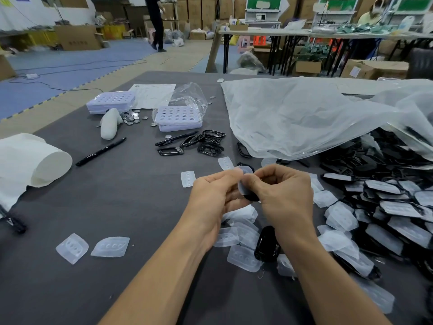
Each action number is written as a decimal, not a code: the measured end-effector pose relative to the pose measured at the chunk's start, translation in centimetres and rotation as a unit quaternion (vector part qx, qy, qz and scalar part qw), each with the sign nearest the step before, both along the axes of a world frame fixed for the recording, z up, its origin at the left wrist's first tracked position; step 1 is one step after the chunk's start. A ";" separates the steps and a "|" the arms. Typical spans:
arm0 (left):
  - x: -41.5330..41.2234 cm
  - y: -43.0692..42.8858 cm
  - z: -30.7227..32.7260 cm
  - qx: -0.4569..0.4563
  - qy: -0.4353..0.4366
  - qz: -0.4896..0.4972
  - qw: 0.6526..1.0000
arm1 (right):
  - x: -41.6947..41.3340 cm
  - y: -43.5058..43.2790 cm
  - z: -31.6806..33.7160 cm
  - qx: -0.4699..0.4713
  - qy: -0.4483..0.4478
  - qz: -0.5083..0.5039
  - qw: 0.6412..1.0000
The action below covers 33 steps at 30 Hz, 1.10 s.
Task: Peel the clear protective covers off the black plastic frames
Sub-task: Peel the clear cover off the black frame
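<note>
Two hands pinch one piece above the table (140,207): left hand (210,195) the clear cover (243,182), right hand (284,191) the black frame (251,197). A jerky pull could flick the frame into the pile (386,207) at three o'clock.

I see my left hand (210,191) pinching the clear cover (243,181) and my right hand (285,191) gripping its black frame (251,197) (peeled covers (243,233) lie just beneath the grip, the covered frames (386,207) to its right).
</note>
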<state>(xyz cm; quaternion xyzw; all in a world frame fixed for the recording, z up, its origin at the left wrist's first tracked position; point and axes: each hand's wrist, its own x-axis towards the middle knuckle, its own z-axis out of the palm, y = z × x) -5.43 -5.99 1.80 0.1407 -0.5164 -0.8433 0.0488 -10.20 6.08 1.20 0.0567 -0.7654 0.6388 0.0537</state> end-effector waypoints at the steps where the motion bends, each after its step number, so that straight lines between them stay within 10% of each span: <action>1: 0.0 0.0 -0.1 -0.006 -0.001 0.005 1.000 | 0.1 -0.1 0.0 0.007 0.002 -0.005 1.000; 33: 0.0 -0.7 0.1 -0.097 -0.027 0.049 0.994 | 0.1 1.4 1.7 -0.010 -0.093 0.160 0.983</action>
